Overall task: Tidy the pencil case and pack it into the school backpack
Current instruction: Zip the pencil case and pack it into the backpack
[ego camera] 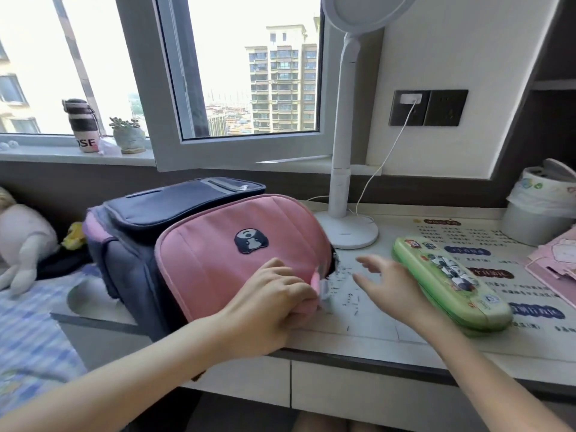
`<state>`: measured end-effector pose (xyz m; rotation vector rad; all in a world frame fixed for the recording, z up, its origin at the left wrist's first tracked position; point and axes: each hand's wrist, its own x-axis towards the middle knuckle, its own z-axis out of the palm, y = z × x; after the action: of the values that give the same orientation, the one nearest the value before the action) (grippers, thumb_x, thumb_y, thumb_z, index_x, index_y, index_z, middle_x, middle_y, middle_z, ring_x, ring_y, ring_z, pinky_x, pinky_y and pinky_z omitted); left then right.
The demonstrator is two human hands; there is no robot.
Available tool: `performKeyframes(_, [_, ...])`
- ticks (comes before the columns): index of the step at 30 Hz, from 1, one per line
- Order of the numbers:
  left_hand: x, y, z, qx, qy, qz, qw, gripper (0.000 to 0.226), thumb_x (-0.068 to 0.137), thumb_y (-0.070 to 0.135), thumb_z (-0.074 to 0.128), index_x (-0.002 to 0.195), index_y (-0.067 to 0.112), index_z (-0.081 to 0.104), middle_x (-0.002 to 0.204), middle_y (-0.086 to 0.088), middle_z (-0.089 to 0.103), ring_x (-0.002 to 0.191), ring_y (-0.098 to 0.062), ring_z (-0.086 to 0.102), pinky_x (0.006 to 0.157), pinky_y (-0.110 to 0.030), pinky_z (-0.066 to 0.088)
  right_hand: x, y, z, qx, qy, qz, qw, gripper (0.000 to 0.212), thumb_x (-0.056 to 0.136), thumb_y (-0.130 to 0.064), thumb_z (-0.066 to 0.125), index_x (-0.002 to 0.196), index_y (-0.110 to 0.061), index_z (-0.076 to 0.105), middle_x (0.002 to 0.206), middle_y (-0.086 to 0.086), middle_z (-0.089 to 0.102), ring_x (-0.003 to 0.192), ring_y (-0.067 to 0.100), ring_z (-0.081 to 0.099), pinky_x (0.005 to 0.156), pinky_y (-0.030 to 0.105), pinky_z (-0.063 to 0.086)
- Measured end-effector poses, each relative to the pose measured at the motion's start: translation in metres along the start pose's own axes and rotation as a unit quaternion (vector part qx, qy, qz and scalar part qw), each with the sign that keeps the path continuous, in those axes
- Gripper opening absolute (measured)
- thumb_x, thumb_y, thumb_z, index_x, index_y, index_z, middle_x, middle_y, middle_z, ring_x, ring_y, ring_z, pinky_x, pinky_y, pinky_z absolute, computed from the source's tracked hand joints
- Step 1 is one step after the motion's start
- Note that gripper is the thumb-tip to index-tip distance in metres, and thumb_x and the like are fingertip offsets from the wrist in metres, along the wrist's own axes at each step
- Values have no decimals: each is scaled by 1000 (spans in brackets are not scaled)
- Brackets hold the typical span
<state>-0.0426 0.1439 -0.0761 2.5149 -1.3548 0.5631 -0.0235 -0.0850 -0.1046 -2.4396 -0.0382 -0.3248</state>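
A pink and navy school backpack (218, 254) lies on its side at the left end of the desk (358, 325), its pink front panel facing me. My left hand (274, 294) is closed on the pink edge of that panel near its right corner, where a dark gap shows. A green pencil case (448, 282), lid closed, lies flat on the desk to the right. My right hand (389, 282) hovers open between backpack and case, fingers spread, its back next to the case's left end.
A white desk lamp (346, 226) stands behind the backpack, its cable running to a wall socket (411, 107). A white bin (536, 213) and pink paper things (558, 263) sit at the far right. A bed with a plush toy (21, 238) lies left.
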Motion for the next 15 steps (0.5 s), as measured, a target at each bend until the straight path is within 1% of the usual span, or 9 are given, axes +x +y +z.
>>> performKeyframes(2, [15,14,2,-17,-3,30,999,16,65,7,64,78,17,65,66,7,61,64,-11,48,73,-27,36,-2,0,-5,69,1,22,997,34,89,-20,58,122,-13,56,113,4,66,107,20,60,93,35,48])
performKeyframes(4, [26,19,11,-31,-6,57,998,20,63,8,67,81,16,66,69,8,63,68,-10,51,76,-25,35,-5,6,-14,106,21,56,993,25,87,-7,57,111,-17,57,93,-6,66,96,21,64,81,32,52])
performKeyframes(5, [33,23,17,-40,-11,72,997,21,65,9,67,84,17,67,71,8,64,70,-11,52,78,-25,36,-8,15,-21,101,28,76,992,27,87,-4,57,108,-20,55,86,-10,63,90,21,64,77,33,53])
performKeyframes(6, [35,24,22,-47,-18,82,995,21,67,9,67,87,17,67,72,7,65,72,-11,52,79,-25,36,-10,22,-23,88,30,95,991,29,87,-5,58,110,-22,54,84,-8,63,84,21,65,76,37,54])
performKeyframes(8, [41,25,33,-65,-33,95,993,23,69,9,66,90,17,67,73,6,64,72,-12,52,79,-26,37,-17,44,-27,71,35,148,986,36,86,-7,60,122,-13,54,89,4,67,76,23,67,74,43,56])
performKeyframes(10, [41,22,37,-73,-43,88,993,24,69,11,66,92,19,66,73,7,64,73,-12,52,79,-23,36,-22,58,-23,131,26,204,970,36,86,-5,61,121,-8,54,88,13,69,70,24,66,63,36,53])
performKeyframes(13, [36,17,33,-54,-66,85,993,27,73,21,65,100,26,64,84,12,65,83,-7,50,86,-19,30,-23,60,-11,315,3,262,912,11,88,5,54,96,1,61,72,16,63,57,22,57,48,25,48])
performKeyframes(14, [32,16,30,-37,-75,86,993,29,76,25,62,104,30,62,91,15,65,90,-6,49,92,-20,27,-22,59,-8,346,2,265,900,13,88,8,51,84,3,61,68,16,60,54,21,55,46,23,49])
performKeyframes(15, [29,14,25,-17,-77,86,993,29,78,29,60,107,33,60,98,17,63,97,-5,48,98,-23,24,-20,59,-5,349,2,264,899,18,88,10,49,76,2,60,65,16,58,51,21,54,45,23,49])
